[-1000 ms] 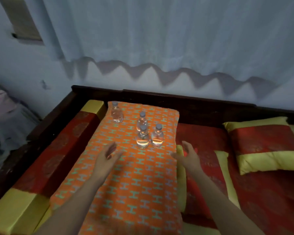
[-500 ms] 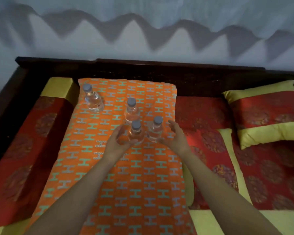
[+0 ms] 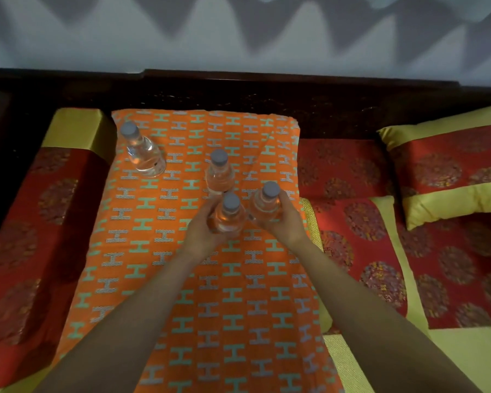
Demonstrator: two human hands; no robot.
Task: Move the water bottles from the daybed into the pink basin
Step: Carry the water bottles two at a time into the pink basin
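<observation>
Several clear water bottles with grey caps stand upright on an orange patterned cushion (image 3: 159,251) on the daybed. My left hand (image 3: 201,231) is wrapped around the nearest bottle (image 3: 229,214). My right hand (image 3: 281,219) grips the bottle beside it (image 3: 267,201). A third bottle (image 3: 219,173) stands just behind these two, untouched. A fourth bottle (image 3: 142,151) stands alone at the cushion's far left corner. The pink basin is not in view.
The daybed has a dark wooden backrest (image 3: 238,92) along the wall. A red and yellow bolster (image 3: 40,222) lies left of the cushion. A red and yellow pillow (image 3: 451,171) sits at the right on the red mattress cover (image 3: 366,236).
Both hands reached forward from open above the cushion and closed around the two nearest bottles. My head came closer and tilted down.
</observation>
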